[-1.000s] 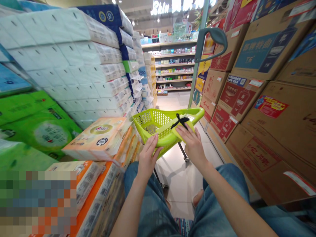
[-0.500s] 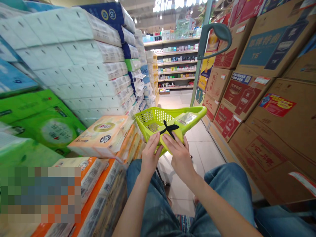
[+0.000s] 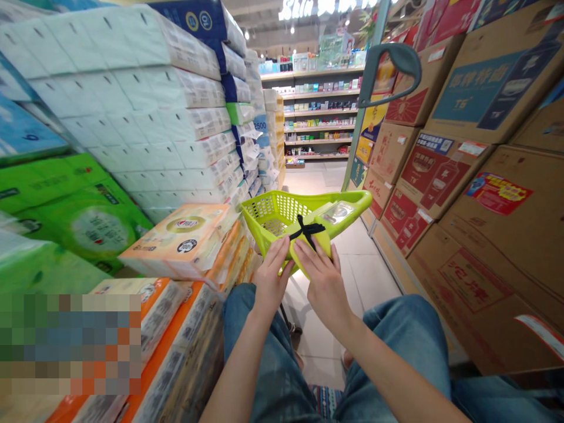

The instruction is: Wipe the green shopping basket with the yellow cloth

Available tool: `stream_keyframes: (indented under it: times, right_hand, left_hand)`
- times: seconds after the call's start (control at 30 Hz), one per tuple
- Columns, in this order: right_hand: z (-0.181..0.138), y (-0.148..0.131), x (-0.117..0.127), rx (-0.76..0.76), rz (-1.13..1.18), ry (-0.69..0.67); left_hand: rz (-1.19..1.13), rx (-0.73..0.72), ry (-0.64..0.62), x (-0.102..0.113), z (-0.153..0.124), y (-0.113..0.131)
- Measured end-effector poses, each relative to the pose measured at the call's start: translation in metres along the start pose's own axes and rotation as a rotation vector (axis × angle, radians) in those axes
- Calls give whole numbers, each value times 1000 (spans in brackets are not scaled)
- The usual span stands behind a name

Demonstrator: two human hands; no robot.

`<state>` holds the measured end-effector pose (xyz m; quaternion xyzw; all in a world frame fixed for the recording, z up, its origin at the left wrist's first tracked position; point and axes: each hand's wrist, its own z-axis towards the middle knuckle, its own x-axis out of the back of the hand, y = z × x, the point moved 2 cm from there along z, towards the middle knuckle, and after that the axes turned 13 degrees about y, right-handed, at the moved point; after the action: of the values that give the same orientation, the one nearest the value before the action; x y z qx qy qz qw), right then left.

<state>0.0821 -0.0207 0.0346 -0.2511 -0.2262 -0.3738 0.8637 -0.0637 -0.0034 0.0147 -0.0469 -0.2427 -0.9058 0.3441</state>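
Lime-green packet, crossed by a black band, sits between both hands, with the basket just beyond the fingertips. The left hand pinches its left edge and the right hand grasps its near side. Fingers hide the lower edge, and the contents are indistinct.

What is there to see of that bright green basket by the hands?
The basket is lime-green plastic with perforated walls and a smooth rim. A black strap is tied crosswise over the flap at its near end, beside a clear label window. A tall pole carries a grey-green handle. The left hand and right hand rest fingers on the flap.
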Motion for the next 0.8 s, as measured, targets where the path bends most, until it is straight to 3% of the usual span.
stream_keyframes:
  times: [0.07, 0.13, 0.37, 0.47, 0.6, 0.8]
  right_hand:
    - [-1, 4, 1, 57, -13, -3]
    - [6, 25, 4, 66, -46, 19]
    - [48, 148, 18, -173, -129, 77]
    - [60, 181, 18, -208, -173, 57]
    - [69, 193, 17, -186, -249, 42]
    - [69, 171, 17, -168, -231, 86]
  left_hand:
    - [-3, -12, -7, 4, 1, -1]
    - [-11, -25, -18, 6, 2, -3]
    - [-28, -49, -26, 7, 4, -5]
    - [-33, -47, -29, 7, 3, -6]
    - [-50, -45, -45, 8, 4, -7]
    - [-43, -22, -69, 29, 9, -17]
